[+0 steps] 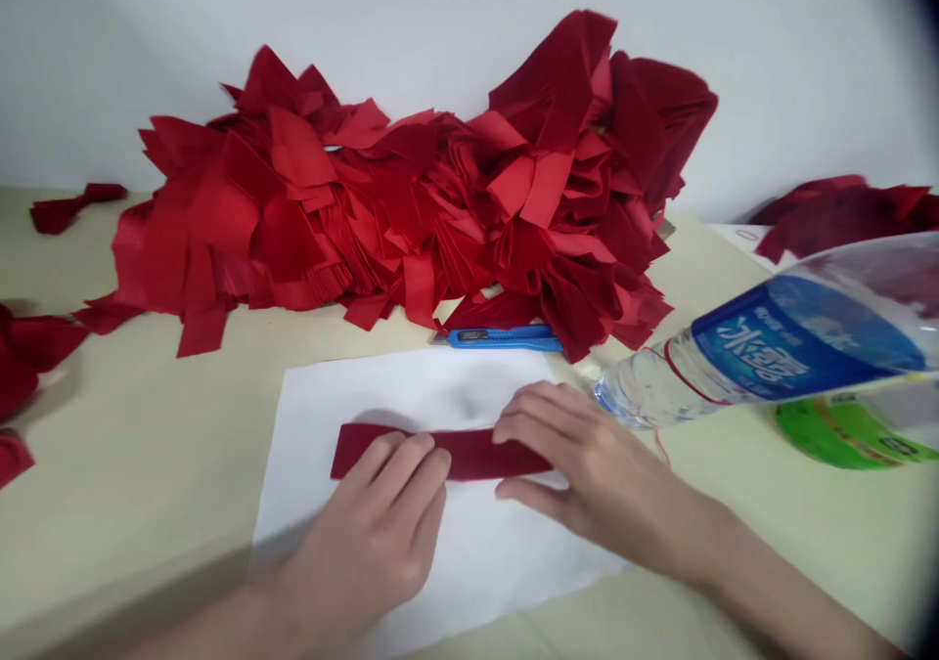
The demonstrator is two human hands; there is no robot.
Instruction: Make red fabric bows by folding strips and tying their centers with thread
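Observation:
A dark red fabric strip lies lengthwise on a white paper sheet. My left hand rests flat with its fingertips on the strip's left half. My right hand lies on the right half, fingers spread and pressing down, with the thumb on the paper just below the strip. Neither hand grips the strip, and the hands partly hide it. A blue utility knife lies just beyond the paper, beneath the edge of a large heap of cut red fabric pieces.
A clear plastic water bottle with a blue label lies tilted on its side right of my right hand. Behind it sits a green tape roll. Red scraps lie on the beige table, and more at the back right, against a white wall.

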